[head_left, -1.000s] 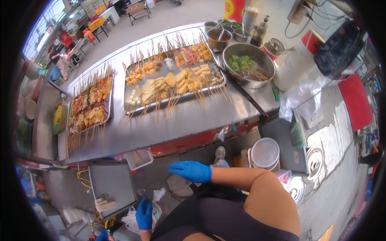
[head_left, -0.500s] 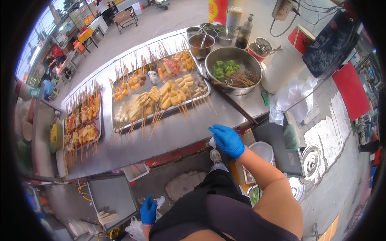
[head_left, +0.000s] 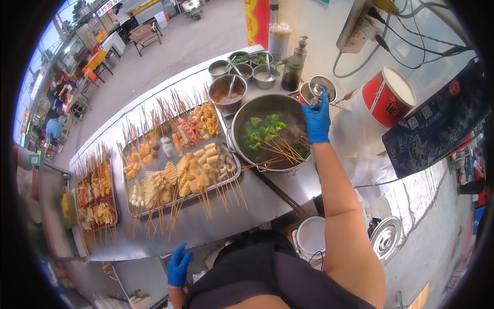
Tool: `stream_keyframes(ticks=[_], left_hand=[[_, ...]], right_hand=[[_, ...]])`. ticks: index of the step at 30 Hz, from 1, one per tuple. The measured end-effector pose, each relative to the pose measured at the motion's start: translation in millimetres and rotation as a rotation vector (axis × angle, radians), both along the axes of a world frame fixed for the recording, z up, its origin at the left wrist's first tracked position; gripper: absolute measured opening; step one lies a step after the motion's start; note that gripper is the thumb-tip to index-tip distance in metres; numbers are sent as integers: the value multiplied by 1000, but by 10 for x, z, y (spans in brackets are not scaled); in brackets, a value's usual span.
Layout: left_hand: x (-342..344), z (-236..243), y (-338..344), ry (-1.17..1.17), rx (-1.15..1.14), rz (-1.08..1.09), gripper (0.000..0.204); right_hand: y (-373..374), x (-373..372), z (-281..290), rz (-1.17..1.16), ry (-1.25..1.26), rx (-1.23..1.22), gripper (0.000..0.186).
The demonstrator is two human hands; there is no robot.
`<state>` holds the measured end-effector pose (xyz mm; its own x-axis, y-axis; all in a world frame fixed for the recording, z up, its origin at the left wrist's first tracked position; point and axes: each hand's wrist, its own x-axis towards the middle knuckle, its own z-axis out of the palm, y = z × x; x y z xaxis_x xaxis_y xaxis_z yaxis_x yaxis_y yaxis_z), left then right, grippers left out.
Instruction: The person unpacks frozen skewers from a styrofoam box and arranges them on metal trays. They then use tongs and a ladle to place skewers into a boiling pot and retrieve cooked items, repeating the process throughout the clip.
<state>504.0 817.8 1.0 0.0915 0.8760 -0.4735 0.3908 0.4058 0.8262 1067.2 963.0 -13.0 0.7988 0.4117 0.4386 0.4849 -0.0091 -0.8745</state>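
Observation:
My right hand (head_left: pixel 318 119) in a blue glove reaches to a metal strainer (head_left: pixel 325 86) with a small metal utensil in it; its fingertips are pinched there, their hold unclear. Beside it, a steel pot (head_left: pixel 242 116) holds dark liquid, broccoli (head_left: pixel 257 131) and skewer sticks (head_left: pixel 285 149). A tray of skewered food (head_left: pixel 182 175) lies left of the pot, with a second skewer tray (head_left: pixel 95 206) farther left. My gloved left hand (head_left: pixel 179 265) hangs below the counter edge, fingers loosely apart, holding nothing.
Sauce bowls (head_left: pixel 226 92) and a pump bottle (head_left: pixel 293 67) stand behind the pot. Stacked paper tubs (head_left: pixel 383 98), a dark cloth (head_left: pixel 432 129) and cables (head_left: pixel 417 31) are at right. A lidded bucket (head_left: pixel 310 234) sits below the steel counter (head_left: pixel 154 239). Several people (head_left: pixel 54 129) are across the walkway.
My right hand has risen from below the counter, up past the pot to the strainer. The view has moved closer to the counter. My left hand still hangs low.

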Motion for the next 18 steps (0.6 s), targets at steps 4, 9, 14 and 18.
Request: stream_keyframes(ticks=[4,9,14,18], left_hand=[[-72,-105,189,5,45,-91,40],[52,-35,421,-51,60,-55,40],[178,-29,501,-16,18,-161,40],[242,-17,554,11,-23,-178,40]], right_hand=[[324,477,-158,82,268,102,22],[134,283,234,31,-50,193,23],[-488,-438,485,168,-446,222,15],[-961,-681,239,293,293,246,6]])
